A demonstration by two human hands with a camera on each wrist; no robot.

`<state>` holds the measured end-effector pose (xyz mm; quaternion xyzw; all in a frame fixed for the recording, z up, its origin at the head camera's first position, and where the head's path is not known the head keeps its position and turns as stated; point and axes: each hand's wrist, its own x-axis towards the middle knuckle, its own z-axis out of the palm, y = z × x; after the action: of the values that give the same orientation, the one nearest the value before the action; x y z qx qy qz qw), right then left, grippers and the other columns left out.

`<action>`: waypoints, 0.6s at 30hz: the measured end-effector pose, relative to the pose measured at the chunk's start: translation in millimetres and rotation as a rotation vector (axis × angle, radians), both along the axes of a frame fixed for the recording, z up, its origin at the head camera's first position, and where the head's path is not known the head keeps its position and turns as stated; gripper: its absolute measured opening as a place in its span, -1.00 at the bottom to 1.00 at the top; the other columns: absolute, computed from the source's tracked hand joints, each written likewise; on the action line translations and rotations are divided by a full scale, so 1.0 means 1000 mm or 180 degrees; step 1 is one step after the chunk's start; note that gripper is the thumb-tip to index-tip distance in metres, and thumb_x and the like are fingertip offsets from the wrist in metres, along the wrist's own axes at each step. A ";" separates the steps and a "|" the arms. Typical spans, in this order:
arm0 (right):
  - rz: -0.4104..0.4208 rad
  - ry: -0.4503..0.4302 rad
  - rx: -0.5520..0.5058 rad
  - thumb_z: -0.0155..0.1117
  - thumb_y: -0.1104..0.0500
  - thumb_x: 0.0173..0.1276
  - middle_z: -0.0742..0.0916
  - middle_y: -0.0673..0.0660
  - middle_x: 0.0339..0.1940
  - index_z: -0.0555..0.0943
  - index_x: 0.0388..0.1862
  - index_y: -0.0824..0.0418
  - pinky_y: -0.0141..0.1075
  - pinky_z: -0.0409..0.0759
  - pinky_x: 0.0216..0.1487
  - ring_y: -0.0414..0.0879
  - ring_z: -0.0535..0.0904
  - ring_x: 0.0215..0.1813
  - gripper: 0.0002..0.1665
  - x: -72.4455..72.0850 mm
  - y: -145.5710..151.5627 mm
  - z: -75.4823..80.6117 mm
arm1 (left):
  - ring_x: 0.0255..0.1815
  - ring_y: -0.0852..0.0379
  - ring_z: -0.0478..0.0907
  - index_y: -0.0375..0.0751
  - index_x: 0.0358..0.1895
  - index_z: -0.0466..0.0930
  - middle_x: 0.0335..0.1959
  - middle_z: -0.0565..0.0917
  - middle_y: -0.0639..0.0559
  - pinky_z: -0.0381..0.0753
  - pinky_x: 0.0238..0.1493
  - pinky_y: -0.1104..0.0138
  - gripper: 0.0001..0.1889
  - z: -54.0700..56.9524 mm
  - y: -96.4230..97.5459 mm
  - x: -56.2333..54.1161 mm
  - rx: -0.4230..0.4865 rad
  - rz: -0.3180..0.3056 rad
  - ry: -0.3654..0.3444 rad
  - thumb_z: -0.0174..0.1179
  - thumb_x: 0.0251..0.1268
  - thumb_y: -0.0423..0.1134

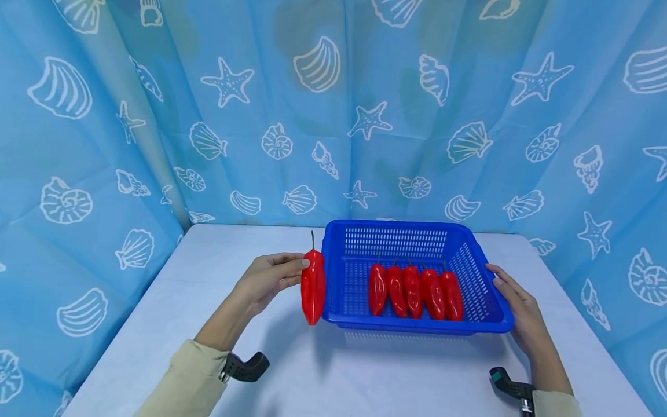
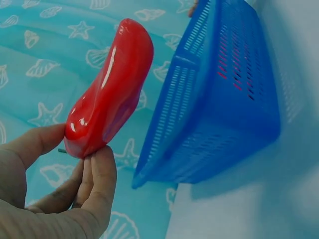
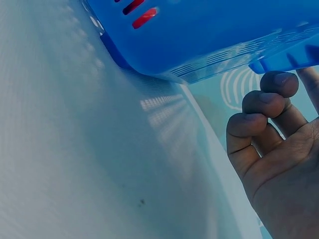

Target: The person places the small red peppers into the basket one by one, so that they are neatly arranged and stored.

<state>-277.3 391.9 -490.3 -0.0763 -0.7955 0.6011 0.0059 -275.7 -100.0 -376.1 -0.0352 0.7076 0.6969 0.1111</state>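
Between thumb and fingertips, my left hand (image 1: 267, 282) pinches a glossy red chili pepper (image 1: 313, 292) near its stem end. In the head view the pepper hangs upright, green stem up, right beside the left rim of a blue perforated plastic basket (image 1: 417, 326). Inside the basket, several similar red peppers (image 1: 411, 292) stand side by side in a row, stems toward the back. My right hand (image 1: 527, 318) grips the basket's right rim. In the right wrist view its lower fingers (image 3: 259, 107) are curled below the rim.
A white-covered table (image 1: 245, 237) lies under the basket, and the basket's shadow falls on it. Blue curtains (image 1: 333, 174) printed with white shells and starfish enclose the back and both sides. Each wrist wears a black camera mount (image 1: 247, 368).
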 end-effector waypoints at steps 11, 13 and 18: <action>0.0017 -0.0017 0.0046 -0.10 -0.39 0.49 0.02 0.23 0.64 0.11 0.59 -0.39 0.18 0.32 0.23 0.47 0.02 0.53 -0.28 0.003 0.001 -0.001 | -0.08 -0.01 0.70 -0.38 0.19 0.53 0.01 0.67 -0.21 0.70 -0.03 0.21 -0.48 0.006 0.021 -0.022 0.0052 0.0034 -0.0005 0.42 0.23 -0.21; 0.0019 -0.0006 0.0059 -0.11 -0.38 0.50 0.02 0.24 0.64 0.10 0.59 -0.39 0.18 0.32 0.23 0.47 0.02 0.52 -0.28 0.004 0.001 -0.002 | -0.09 -0.01 0.70 -0.38 0.18 0.53 0.00 0.67 -0.20 0.70 -0.03 0.20 -0.49 0.006 0.025 -0.025 0.0054 0.0045 0.0003 0.42 0.23 -0.21; 0.0023 -0.0031 0.0032 -0.10 -0.38 0.50 0.01 0.26 0.64 0.10 0.60 -0.35 0.19 0.29 0.23 0.47 0.00 0.53 -0.25 0.000 0.000 0.001 | -0.08 -0.01 0.70 -0.39 0.19 0.53 0.01 0.67 -0.20 0.67 0.03 0.16 -0.49 0.007 0.034 -0.032 0.0022 0.0042 0.0023 0.41 0.24 -0.22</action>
<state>-276.9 391.9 -489.0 -0.0763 -0.7988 0.5967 0.0002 -307.6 -66.2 -368.6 -0.0370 0.7053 0.7003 0.1042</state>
